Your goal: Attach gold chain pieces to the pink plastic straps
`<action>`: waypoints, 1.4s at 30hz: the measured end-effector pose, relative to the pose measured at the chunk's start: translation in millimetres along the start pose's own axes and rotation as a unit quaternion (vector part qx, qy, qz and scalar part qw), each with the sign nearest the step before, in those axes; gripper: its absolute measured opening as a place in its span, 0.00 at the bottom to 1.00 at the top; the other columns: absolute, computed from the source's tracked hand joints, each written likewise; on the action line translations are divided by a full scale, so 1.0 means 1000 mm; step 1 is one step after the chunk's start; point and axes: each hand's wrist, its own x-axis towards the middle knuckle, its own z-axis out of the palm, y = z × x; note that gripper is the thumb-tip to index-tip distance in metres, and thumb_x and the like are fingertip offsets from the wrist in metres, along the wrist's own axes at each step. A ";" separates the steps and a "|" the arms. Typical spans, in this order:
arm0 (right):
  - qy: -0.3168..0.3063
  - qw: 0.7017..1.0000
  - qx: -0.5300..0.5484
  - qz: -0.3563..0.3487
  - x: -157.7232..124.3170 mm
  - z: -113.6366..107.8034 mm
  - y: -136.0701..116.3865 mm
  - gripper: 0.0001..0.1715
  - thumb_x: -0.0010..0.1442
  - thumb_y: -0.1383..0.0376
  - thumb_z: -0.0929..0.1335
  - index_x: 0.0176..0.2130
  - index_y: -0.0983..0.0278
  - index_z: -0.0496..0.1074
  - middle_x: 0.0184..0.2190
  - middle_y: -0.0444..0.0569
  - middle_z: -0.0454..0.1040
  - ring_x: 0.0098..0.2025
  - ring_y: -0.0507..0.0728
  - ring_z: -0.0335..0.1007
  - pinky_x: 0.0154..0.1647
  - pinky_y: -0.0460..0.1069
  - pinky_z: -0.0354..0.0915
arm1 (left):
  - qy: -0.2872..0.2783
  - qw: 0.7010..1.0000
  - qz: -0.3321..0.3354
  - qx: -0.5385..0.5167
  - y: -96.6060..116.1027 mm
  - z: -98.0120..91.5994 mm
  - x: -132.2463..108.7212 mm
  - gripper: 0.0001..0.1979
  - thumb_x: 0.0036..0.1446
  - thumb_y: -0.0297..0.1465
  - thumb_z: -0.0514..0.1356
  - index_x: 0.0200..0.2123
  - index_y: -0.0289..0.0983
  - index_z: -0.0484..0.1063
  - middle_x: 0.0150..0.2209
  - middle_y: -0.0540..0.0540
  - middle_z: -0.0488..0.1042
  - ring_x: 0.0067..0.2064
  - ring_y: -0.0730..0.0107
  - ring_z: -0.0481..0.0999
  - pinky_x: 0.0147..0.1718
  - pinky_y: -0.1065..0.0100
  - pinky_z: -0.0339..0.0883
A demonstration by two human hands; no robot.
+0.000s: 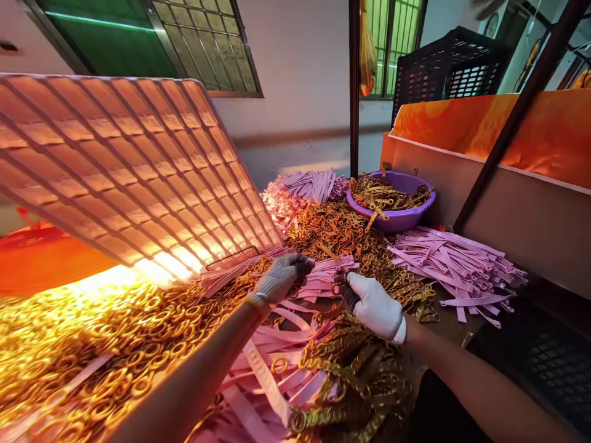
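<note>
My left hand (282, 278), in a grey knit glove with dark fingertips, is over the middle of the worktable, its fingers pressed together beside a bundle of pink straps (323, 274). Whatever is in those fingers is hidden. Across the bundle, my right hand (375, 306) wears a white glove with dark fingertips. Its fingers are curled in a pinch at the bundle's right end, and I cannot make out what they grip. Below both hands lie gold chain pieces with ring ends (355, 381) and more loose pink straps (268, 375).
Gold rings (138, 344) are heaped under bright light at left, below a slanted ribbed panel (138, 166). A purple basin (406, 218) holds gold chain pieces at the back. Pink straps (457, 264) lie at right, near an orange-topped board (489, 184) and a dark post (512, 123).
</note>
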 end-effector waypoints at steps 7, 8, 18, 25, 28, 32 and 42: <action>-0.068 0.981 -0.179 -0.013 -0.011 0.011 -0.044 0.15 0.57 0.71 0.64 0.45 0.64 0.71 0.42 0.53 0.78 0.45 0.59 0.73 0.45 0.49 0.63 | 0.001 0.974 -0.011 -0.227 -0.005 0.022 -0.100 0.20 0.52 0.49 0.63 0.33 0.37 0.66 0.18 0.54 0.66 0.14 0.81 0.57 0.12 0.77 0.49; -0.079 0.975 -0.207 -0.013 -0.012 0.012 -0.049 0.15 0.57 0.71 0.64 0.45 0.64 0.71 0.42 0.54 0.78 0.45 0.59 0.73 0.45 0.49 0.63 | -0.004 0.969 -0.017 -0.246 -0.004 0.026 -0.108 0.21 0.52 0.49 0.63 0.33 0.37 0.67 0.18 0.54 0.66 0.14 0.81 0.57 0.12 0.78 0.49; -0.173 0.926 -0.332 -0.042 -0.030 0.020 -0.065 0.17 0.57 0.72 0.62 0.46 0.65 0.70 0.42 0.55 0.78 0.43 0.60 0.74 0.41 0.50 0.63 | -0.033 0.996 0.069 -0.041 -0.011 0.049 -0.142 0.19 0.56 0.46 0.61 0.26 0.36 0.68 0.18 0.53 0.65 0.19 0.79 0.60 0.17 0.76 0.53; -0.214 0.922 -0.318 -0.052 -0.026 0.011 -0.067 0.19 0.57 0.74 0.62 0.49 0.67 0.69 0.44 0.55 0.78 0.44 0.58 0.75 0.42 0.48 0.62 | -0.059 0.989 0.008 -0.137 -0.020 0.046 -0.142 0.18 0.56 0.46 0.60 0.32 0.35 0.71 0.18 0.53 0.66 0.17 0.78 0.60 0.16 0.74 0.51; -0.229 0.920 -0.316 -0.045 -0.026 0.012 -0.065 0.21 0.56 0.74 0.63 0.50 0.67 0.69 0.44 0.56 0.79 0.44 0.59 0.75 0.41 0.48 0.62 | -0.057 0.983 0.005 -0.173 -0.021 0.046 -0.144 0.18 0.55 0.45 0.61 0.32 0.34 0.72 0.18 0.53 0.65 0.17 0.79 0.58 0.16 0.75 0.50; -0.234 0.913 -0.328 -0.064 -0.028 0.020 -0.057 0.21 0.55 0.74 0.62 0.49 0.67 0.70 0.43 0.55 0.80 0.45 0.59 0.76 0.40 0.48 0.62 | -0.059 0.985 0.016 -0.161 -0.022 0.049 -0.143 0.17 0.53 0.43 0.61 0.27 0.34 0.70 0.17 0.53 0.64 0.18 0.79 0.59 0.17 0.75 0.50; -0.220 0.883 -0.412 -0.052 -0.022 0.019 -0.063 0.19 0.59 0.75 0.59 0.47 0.69 0.70 0.37 0.60 0.79 0.39 0.61 0.76 0.35 0.50 0.59 | -0.113 0.990 0.065 -0.046 0.000 -0.010 -0.123 0.09 0.46 0.35 0.66 0.30 0.35 0.80 0.20 0.51 0.69 0.21 0.77 0.63 0.20 0.75 0.54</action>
